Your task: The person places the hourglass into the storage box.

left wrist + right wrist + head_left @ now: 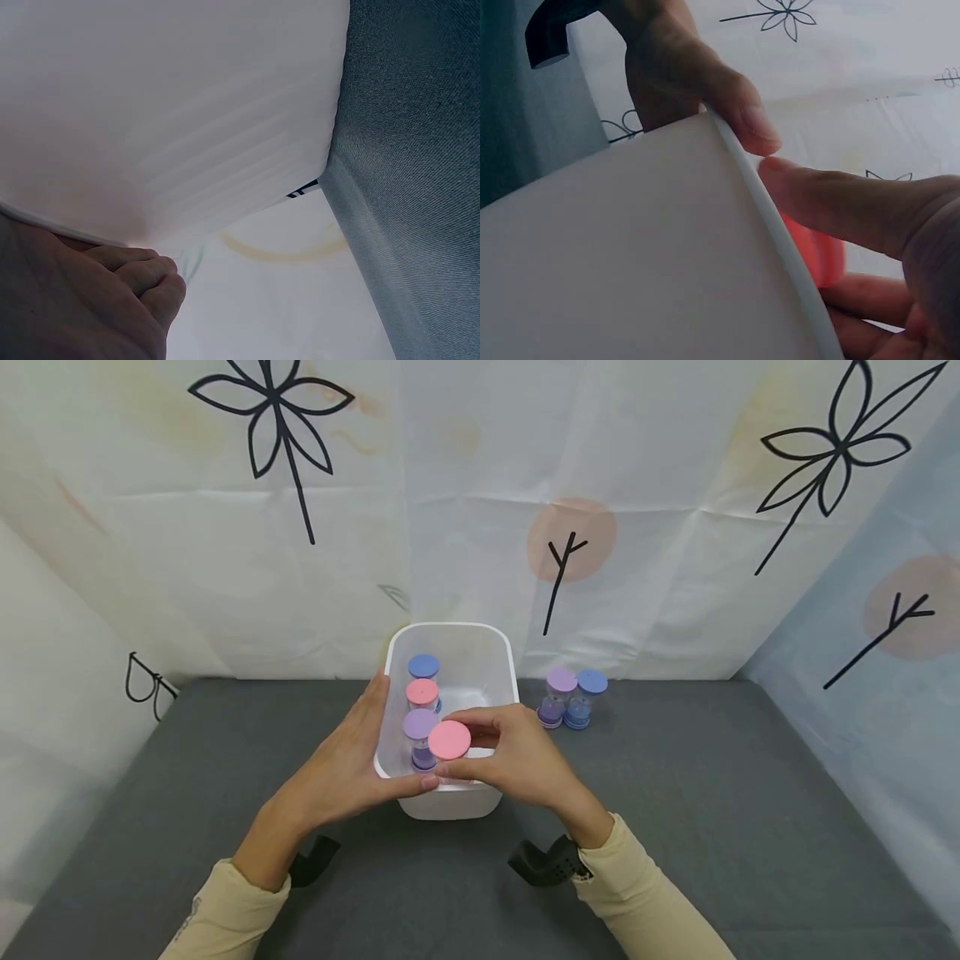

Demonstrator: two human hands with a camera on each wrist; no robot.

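Note:
A white plastic bin (448, 804) stands on the grey cloth. My left hand (337, 768) holds its near left corner, thumb along the front rim and fingers along the left wall; in the left wrist view the fingers (154, 281) lie against the outer wall. With thumb and fingers, my right hand (517, 756) pinches a small pink-lidded jar (450, 740) just inside the front rim; its body is mostly hidden. Along the bin's left side stand a blue-lidded jar (423, 666), another pink-lidded jar (422, 693) and a purple-lidded jar (421, 724).
Right of the bin, a second purple-lidded jar (561, 680) and a second blue-lidded jar (592, 682) stand side by side on the grey cloth (712, 793). Behind the bin hangs a pale patterned curtain (465, 543), which continues down both sides.

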